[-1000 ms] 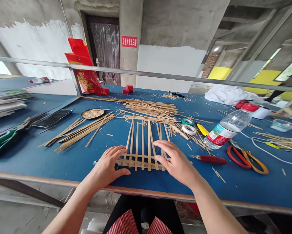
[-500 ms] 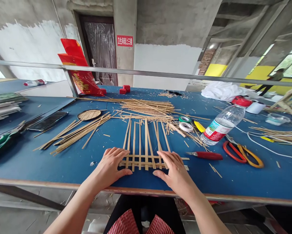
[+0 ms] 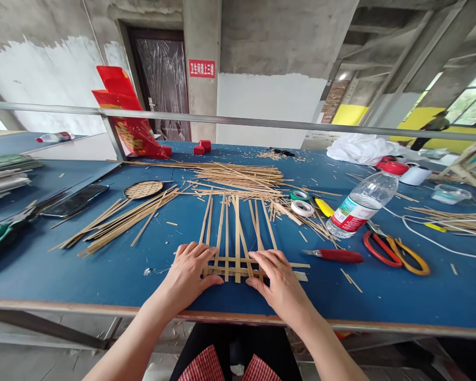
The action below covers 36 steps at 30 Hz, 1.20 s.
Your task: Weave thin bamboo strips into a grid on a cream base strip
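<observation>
At the near edge of the blue table (image 3: 102, 270), the left hand (image 3: 190, 272) and right hand (image 3: 279, 280) press flat, fingers spread, on a half-woven lattice of pale bamboo strips (image 3: 238, 248); cross-strips are being aligned, likely needing another strip next.

A red sign (image 3: 201, 69) on the concrete pillar beside the doorway bears white Chinese characters, 卫生间请上三楼. The red bag (image 3: 131, 127) at the bench's far edge shows gold characters, too folded to read. The bottle label (image 3: 348, 214) is illegible.

Left hand (image 3: 190, 272), right hand (image 3: 279, 283): flat, palms down, fingers spread.
</observation>
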Tool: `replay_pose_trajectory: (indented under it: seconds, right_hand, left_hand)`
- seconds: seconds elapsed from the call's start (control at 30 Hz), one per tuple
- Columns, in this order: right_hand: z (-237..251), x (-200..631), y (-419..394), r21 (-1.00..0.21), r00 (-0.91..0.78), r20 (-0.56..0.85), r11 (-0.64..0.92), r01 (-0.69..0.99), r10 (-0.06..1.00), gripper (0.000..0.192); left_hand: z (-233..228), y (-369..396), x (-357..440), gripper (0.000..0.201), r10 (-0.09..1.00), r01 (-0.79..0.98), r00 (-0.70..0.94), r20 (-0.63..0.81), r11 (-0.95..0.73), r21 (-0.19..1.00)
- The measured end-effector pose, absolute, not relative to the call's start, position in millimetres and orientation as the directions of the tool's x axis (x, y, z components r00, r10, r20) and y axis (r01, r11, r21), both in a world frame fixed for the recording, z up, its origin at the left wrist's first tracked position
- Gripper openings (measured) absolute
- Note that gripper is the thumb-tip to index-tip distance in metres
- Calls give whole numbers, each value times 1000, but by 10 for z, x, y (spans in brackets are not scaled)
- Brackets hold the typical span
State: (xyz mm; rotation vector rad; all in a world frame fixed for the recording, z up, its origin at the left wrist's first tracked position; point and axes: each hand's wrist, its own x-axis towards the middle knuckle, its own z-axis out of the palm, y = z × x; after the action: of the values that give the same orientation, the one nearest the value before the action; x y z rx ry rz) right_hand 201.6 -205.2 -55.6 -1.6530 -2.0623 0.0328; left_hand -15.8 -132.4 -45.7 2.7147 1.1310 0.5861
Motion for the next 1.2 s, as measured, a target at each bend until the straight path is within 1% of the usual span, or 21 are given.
replay_pose_trajectory:
  seconds: [0.13, 0.2, 0.3, 0.5, 0.7, 0.93, 1.03, 1.13, 1.2]
  right_hand:
    - [-568, 2024, -2049, -318, -156, 367, 282, 905, 917, 40]
    - [-568, 2023, -2051, -317, -159, 376, 288, 904, 913, 39]
    - [-562, 2019, -2053, -323, -158, 387, 293, 900, 909, 38]
    - [-546, 2006, -2053, -329, -163, 402, 309, 892, 901, 37]
    - [-540, 2000, -2060, -304, -166, 407, 305, 903, 898, 36]
    - [-513, 1972, -2061, -318, -159, 384, 292, 902, 910, 31]
    - [-500, 1983, -2075, -307, -158, 383, 287, 907, 910, 34]
    - [-495, 2054, -2107, -307, -149, 407, 289, 907, 901, 43]
    - [-498, 2126, -2131, -314, -123, 415, 268, 911, 902, 48]
  left_hand:
    - [-435, -1341, -149, 65, 688, 639, 663, 295, -726, 255]
    - [-427, -1361, -132, 67, 685, 639, 661, 306, -728, 249]
    - [-427, -1395, -93, 64, 694, 653, 642, 325, -717, 243]
    - [-455, -1424, -42, 52, 713, 679, 610, 346, -695, 235]
    - [-450, -1424, -45, 49, 698, 666, 617, 364, -709, 231]
    - [-454, -1430, -50, 45, 697, 669, 619, 362, -710, 220]
    - [-456, -1430, -64, 50, 689, 667, 614, 386, -714, 213]
    - [-423, -1442, -46, 60, 665, 650, 624, 409, -733, 201]
    - [-393, -1456, -1, 62, 638, 616, 661, 394, -762, 201]
